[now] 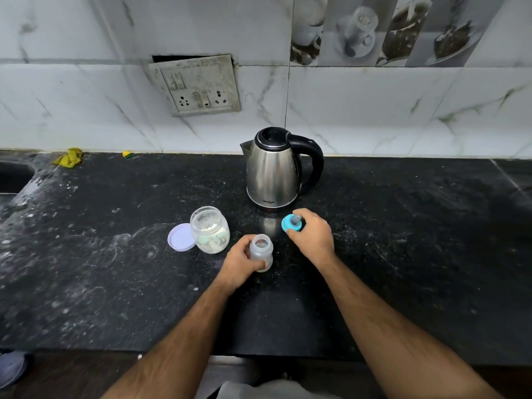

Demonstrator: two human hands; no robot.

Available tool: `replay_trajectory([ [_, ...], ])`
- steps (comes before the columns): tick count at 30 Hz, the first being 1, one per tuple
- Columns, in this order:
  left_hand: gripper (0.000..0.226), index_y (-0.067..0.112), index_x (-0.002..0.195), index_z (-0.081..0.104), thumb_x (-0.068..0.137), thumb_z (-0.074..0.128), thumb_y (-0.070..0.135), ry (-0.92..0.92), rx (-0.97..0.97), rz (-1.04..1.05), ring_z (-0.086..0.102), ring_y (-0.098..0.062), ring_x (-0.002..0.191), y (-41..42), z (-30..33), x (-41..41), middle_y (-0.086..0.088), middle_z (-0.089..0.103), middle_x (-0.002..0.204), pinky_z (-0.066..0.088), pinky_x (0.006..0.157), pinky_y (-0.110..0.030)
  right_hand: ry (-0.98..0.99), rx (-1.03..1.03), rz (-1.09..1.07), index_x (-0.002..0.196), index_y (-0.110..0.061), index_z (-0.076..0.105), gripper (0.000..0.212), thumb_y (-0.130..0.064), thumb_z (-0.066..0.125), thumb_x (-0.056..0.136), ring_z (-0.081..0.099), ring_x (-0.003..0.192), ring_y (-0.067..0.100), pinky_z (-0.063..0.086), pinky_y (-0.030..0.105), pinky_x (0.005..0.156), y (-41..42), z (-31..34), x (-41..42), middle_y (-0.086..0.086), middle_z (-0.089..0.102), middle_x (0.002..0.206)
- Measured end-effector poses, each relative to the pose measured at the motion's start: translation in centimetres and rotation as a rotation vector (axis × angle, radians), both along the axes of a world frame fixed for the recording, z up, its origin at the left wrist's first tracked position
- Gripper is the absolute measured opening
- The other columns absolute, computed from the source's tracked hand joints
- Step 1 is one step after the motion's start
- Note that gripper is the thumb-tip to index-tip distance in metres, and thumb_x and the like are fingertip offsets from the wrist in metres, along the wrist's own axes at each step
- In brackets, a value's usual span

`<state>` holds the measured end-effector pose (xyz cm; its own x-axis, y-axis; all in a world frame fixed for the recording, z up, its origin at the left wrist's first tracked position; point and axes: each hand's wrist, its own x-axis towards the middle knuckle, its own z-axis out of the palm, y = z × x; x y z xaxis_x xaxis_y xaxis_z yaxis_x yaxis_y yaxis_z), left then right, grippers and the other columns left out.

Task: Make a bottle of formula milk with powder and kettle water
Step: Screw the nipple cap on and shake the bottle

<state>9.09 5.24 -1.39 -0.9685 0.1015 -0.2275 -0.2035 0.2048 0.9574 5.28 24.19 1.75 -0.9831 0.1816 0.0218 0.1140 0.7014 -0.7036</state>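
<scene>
A clear baby bottle (261, 249) stands uncapped on the black counter (115, 269), with my left hand (240, 263) wrapped around its side. My right hand (312, 234) holds the bottle's blue teat cap (292, 223) just right of the bottle and in front of the kettle. A steel kettle (273, 171) with a black handle and shut lid stands behind them. Left of the bottle an open plastic jar (210, 228) holds white powder and a scoop. The jar's pale purple lid (181, 237) lies flat at its left side.
A sink (14, 177) is cut into the counter at the far left. A yellow cloth (69, 157) and a small yellow scrap (126, 154) lie against the tiled wall. A socket panel (198, 87) hangs on the wall above the kettle.
</scene>
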Motion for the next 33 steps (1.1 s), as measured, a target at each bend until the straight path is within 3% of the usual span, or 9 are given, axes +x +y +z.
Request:
replay_trajectory([
  [2,0.059,0.027,0.108,0.059,0.068,0.074,-0.014,-0.001,0.016,-0.024,0.064,-0.005,0.095,-0.1,0.1,0.5,0.005,0.068,0.106,0.051,0.086,-0.017,0.017,-0.084,0.000,0.114,-0.023,0.067,0.043,-0.019,0.077,0.073,0.061,0.100,0.019,0.052,0.034,0.086,0.0,1.0,1.5,-0.007,0.067,0.105],
  [5,0.060,0.030,0.108,0.060,0.068,0.074,-0.012,-0.007,0.030,-0.060,0.065,-0.008,0.098,-0.4,-0.4,1.2,0.002,0.070,0.108,0.051,0.090,-0.022,-0.032,-0.202,0.034,0.121,-0.020,0.066,0.050,-0.014,0.079,0.073,0.057,0.082,0.006,0.048,0.017,0.081,-0.1,2.6,3.6,-0.008,0.060,0.103],
  [10,0.059,0.031,0.108,0.061,0.067,0.076,-0.008,-0.013,0.048,-0.100,0.066,-0.014,0.103,-0.7,-0.8,2.2,0.001,0.071,0.110,0.051,0.093,-0.026,-0.062,-0.125,0.177,0.109,-0.018,0.070,0.038,-0.012,0.081,0.073,0.058,0.077,0.001,0.042,0.005,0.070,-1.4,4.8,5.8,-0.008,0.061,0.101],
  [16,0.055,0.029,0.105,0.062,0.067,0.082,-0.005,0.021,0.038,-0.132,0.068,-0.009,0.097,-1.3,-1.3,2.5,0.003,0.072,0.106,0.051,0.089,-0.022,-0.074,0.053,0.354,0.115,-0.018,0.069,0.044,-0.013,0.080,0.072,0.057,0.091,0.006,0.051,0.028,0.090,-3.8,5.6,6.4,-0.004,0.058,0.111],
  [21,0.053,0.026,0.105,0.062,0.066,0.084,-0.003,0.032,0.026,-0.146,0.068,-0.008,0.095,-1.4,-1.0,2.4,0.003,0.072,0.104,0.052,0.085,-0.016,-0.165,0.276,0.448,0.109,-0.019,0.070,0.035,-0.017,0.075,0.074,0.060,0.097,0.017,0.054,0.040,0.088,-5.1,6.5,5.8,-0.002,0.058,0.111],
  [33,0.055,0.028,0.101,0.065,0.062,0.087,-0.003,0.031,0.041,-0.131,0.070,-0.017,0.100,-1.7,-1.5,2.2,0.002,0.074,0.103,0.054,0.093,-0.028,-0.199,0.381,0.427,0.105,-0.018,0.069,0.029,-0.021,0.073,0.077,0.060,0.094,0.019,0.053,0.039,0.084,-6.0,6.2,5.8,0.000,0.059,0.106],
])
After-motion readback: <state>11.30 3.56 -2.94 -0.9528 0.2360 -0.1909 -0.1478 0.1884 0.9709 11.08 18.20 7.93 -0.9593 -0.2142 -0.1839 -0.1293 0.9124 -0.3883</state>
